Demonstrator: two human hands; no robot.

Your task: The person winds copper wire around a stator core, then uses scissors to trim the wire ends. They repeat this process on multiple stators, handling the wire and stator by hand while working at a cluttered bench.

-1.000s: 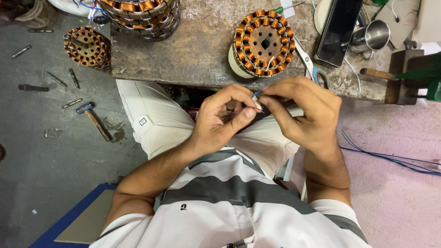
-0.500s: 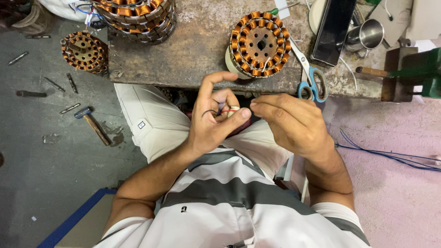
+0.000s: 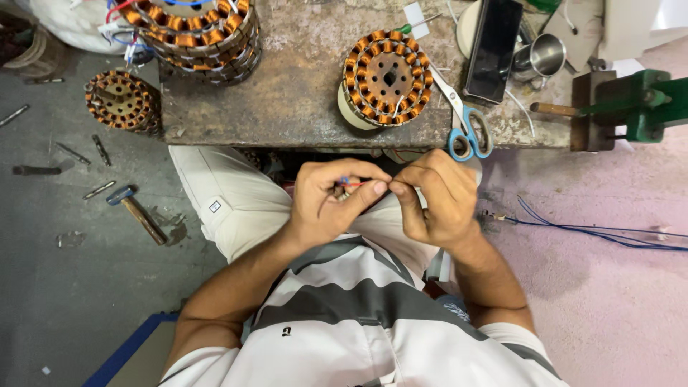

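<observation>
Head view: hands lower than before — pinching, seemingly, thin wires.

Thin red wire pinched horizontally between both hands.

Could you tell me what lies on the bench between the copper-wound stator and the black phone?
In the head view, blue-handled scissors lie between the copper-wound stator and the black phone, blades pointing up towards the gap.
</observation>
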